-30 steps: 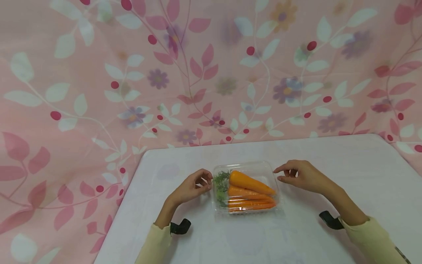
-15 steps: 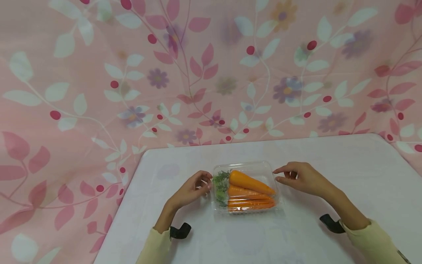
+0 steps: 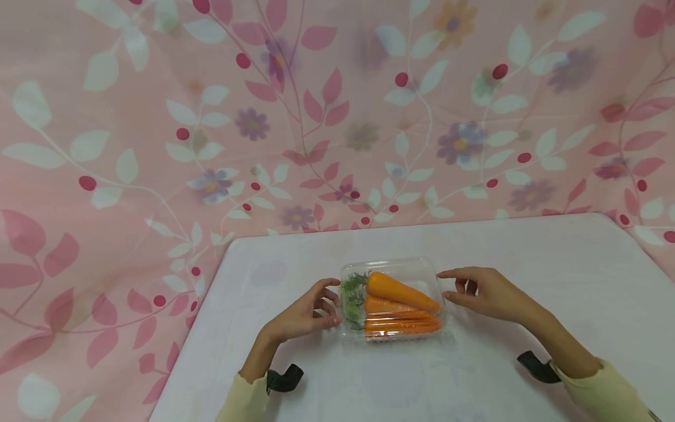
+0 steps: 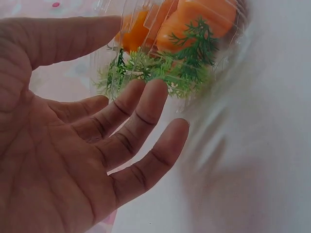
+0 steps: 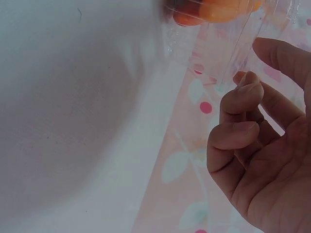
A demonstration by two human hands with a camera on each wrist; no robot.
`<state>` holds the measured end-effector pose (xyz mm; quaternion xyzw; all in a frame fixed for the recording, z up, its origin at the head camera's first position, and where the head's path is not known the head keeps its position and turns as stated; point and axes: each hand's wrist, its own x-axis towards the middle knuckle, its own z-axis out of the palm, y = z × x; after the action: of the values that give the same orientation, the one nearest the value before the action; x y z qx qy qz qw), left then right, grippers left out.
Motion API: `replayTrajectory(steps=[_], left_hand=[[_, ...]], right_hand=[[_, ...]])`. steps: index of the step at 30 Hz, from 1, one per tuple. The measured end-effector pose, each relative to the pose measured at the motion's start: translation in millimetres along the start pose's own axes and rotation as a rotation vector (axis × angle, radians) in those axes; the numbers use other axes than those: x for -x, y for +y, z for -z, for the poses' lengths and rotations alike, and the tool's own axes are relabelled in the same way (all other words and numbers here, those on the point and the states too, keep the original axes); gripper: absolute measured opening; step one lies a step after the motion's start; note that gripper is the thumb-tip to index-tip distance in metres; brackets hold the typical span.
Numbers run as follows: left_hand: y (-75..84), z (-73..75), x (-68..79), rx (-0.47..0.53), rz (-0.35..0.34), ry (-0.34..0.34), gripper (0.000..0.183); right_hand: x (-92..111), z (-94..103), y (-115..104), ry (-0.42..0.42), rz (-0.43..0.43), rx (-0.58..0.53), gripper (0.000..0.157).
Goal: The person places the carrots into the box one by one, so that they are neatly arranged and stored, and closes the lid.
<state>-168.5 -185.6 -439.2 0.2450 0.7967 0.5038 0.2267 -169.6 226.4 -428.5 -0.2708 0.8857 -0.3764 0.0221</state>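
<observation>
A clear plastic box [image 3: 416, 268] holds several orange carrots [image 3: 402, 293] with green tops [image 3: 352, 293] and rests on the white table [image 3: 538, 258]. My left hand [image 3: 311, 313] is at the box's left end with its fingers spread and relaxed. In the left wrist view this hand [image 4: 82, 145] reaches toward the box [image 4: 233, 48], thumb above, fingertips close to the greens [image 4: 184, 73]. My right hand [image 3: 482, 291] is at the box's right end, index finger and thumb stretched toward the rim. In the right wrist view its [image 5: 262, 160] other fingers are loosely curled beside the box corner [image 5: 228, 53]. Neither hand plainly grips the box.
A pink floral cloth [image 3: 158, 146] hangs behind the table and drapes down on its left side. Black wrist straps [image 3: 285, 378] sit at both yellow sleeves. Bare tabletop lies in front of the box and to its right.
Both hands have dropped lower and slid a little toward me along the box's ends. The left fingers have uncurled and spread. The box has stayed in place.
</observation>
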Motion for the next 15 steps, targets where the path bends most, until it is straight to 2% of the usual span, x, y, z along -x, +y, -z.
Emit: replayTrajectory(steps=[10, 15], left_hand=[[-2.8, -1.4, 2.0, -0.012, 0.015, 0.000, 0.079], [1.5, -3.3, 2.6, 0.006, 0.039, 0.015, 0.080]], right_hand=[[5.8, -0.6, 0.7, -0.047, 0.051, -0.039, 0.050], [8.0, 3.4, -1.4, -0.091, 0.031, -0.050, 0.057]])
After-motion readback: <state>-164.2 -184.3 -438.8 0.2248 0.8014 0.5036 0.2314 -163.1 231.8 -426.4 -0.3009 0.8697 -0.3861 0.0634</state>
